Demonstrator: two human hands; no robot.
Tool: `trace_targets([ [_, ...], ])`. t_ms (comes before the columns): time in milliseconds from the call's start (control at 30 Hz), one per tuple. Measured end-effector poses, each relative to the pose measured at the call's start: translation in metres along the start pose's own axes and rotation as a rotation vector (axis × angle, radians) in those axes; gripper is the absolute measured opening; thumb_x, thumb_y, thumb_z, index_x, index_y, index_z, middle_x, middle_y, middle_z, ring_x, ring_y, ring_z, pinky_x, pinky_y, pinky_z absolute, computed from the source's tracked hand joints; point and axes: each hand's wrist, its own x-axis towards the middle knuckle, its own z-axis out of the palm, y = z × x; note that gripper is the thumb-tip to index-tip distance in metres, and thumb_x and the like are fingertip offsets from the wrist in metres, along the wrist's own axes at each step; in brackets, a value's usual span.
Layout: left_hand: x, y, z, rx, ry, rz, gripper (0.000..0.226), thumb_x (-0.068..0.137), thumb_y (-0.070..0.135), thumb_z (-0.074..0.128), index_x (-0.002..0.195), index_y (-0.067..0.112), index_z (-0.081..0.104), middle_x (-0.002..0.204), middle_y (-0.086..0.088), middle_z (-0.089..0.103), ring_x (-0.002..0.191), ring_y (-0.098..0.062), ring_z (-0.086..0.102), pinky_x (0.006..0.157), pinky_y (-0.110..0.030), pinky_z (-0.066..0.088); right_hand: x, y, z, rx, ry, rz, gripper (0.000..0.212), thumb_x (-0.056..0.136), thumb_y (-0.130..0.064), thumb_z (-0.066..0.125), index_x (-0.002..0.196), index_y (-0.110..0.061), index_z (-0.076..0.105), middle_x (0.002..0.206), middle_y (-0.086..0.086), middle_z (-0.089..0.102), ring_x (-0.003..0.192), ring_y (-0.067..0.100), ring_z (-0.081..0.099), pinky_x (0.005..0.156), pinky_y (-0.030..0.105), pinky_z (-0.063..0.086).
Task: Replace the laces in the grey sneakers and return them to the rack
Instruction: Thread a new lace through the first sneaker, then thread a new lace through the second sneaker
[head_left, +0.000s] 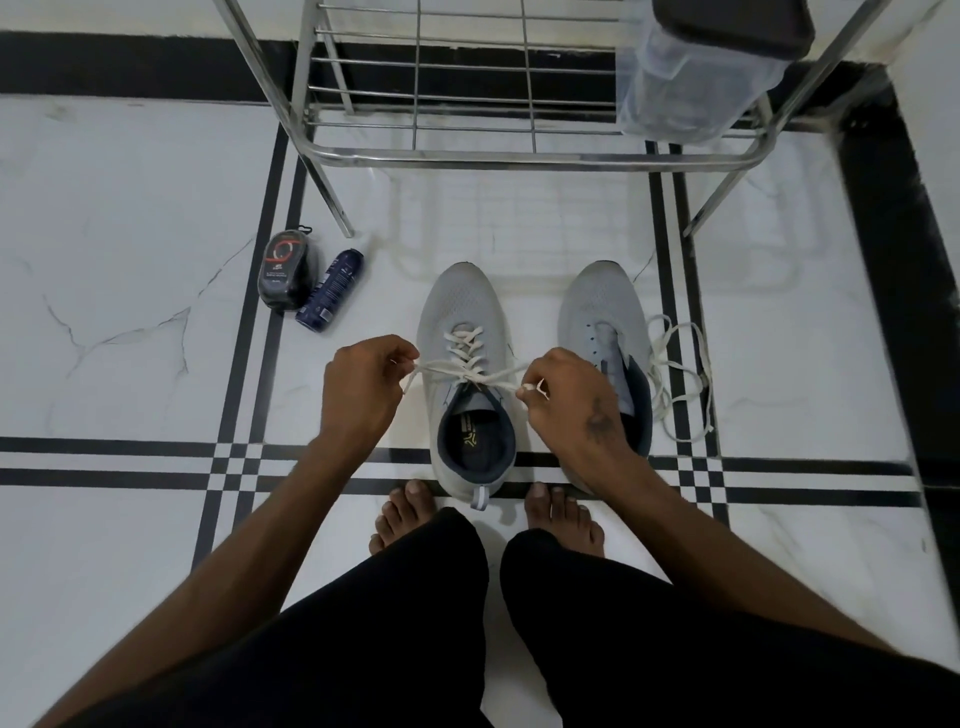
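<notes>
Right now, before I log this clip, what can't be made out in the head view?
- Heel of the unlaced grey mesh sneaker: hidden by the right hand.
- Print on the dark blue spray can: too small.
- Clear plastic box with a black lid on the steel wire rack: cut by the top edge, blurred.

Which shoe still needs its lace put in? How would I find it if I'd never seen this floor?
Start at the shiny metal shoe rack on the white marble floor; two grey mesh sneakers sit in front of it. Choose the right-hand grey sneaker, beside the loose white lace piled on the floor. Its eyelets look bare, whereas the left-hand grey sneaker is already laced.
</notes>
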Motion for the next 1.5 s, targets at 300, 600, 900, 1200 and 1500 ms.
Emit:
trace_targets([
  [300, -0.070, 0.008, 0.008, -0.139, -0.215, -0.202, 0.061, 0.077, 0.073, 0.062, 0.121, 0.031, 0.066, 0.114, 0.017, 0.067, 0.092, 0.001, 0.067, 0.080, -0.027, 0.056, 0.001, -0.014, 0.010, 0.215, -0.358, 0.150, 0.075, 0.084, -0.035, 0.073, 0.150, -0.032, 0.036, 0.140, 0.002, 0.051, 0.115, 0.024, 0.060, 0.100, 0.037, 0.049],
  [600, -0.041, -0.018, -0.013, -0.118, -0.131, -0.227, 0.035, 0.087, 0.018, 0.071, 0.122, 0.022, 0.070, 0.119, 0.004, 0.072, 0.095, -0.012, 0.071, 0.078, -0.028, 0.057, 0.026, -0.046, 0.040, 0.229, -0.307, 0.077, 0.059, 0.086, -0.021, 0.067, 0.142, -0.031, 0.053, 0.120, 0.009, 0.052, 0.112, 0.025, 0.054, 0.088, 0.025, 0.043],
  [900, -0.038, -0.046, -0.032, -0.165, -0.116, -0.281, 0.039, 0.089, 0.018, 0.071, 0.127, 0.018, 0.066, 0.124, 0.001, 0.069, 0.099, -0.016, 0.070, 0.082, -0.036, 0.060, 0.037, -0.070, 0.060, 0.287, -0.332, 0.034, 0.056, 0.087, -0.027, 0.070, 0.140, -0.033, 0.053, 0.121, 0.006, 0.050, 0.107, 0.023, 0.059, 0.086, 0.025, 0.046],
  [1200, -0.022, 0.025, -0.014, -0.100, 0.053, 0.230, 0.022, 0.090, 0.018, 0.065, 0.111, 0.025, 0.067, 0.102, 0.008, 0.065, 0.081, -0.004, 0.058, 0.076, -0.024, 0.049, 0.021, -0.016, -0.034, 0.281, 0.160, 0.111, 0.024, 0.092, -0.019, 0.063, 0.114, -0.027, 0.069, 0.109, -0.008, 0.064, 0.075, -0.001, 0.061, 0.073, 0.020, 0.053],
  [1500, -0.014, 0.103, 0.096, -0.033, -0.554, 0.192, 0.079, 0.086, 0.046, 0.070, 0.152, 0.026, 0.033, 0.148, -0.004, 0.039, 0.117, -0.025, 0.059, 0.098, -0.041, 0.050, -0.018, 0.072, -0.069, 0.149, -0.181, 0.409, 0.058, 0.089, -0.024, 0.070, 0.143, -0.023, 0.049, 0.136, 0.005, 0.059, 0.111, 0.023, 0.062, 0.094, 0.032, 0.052],
])
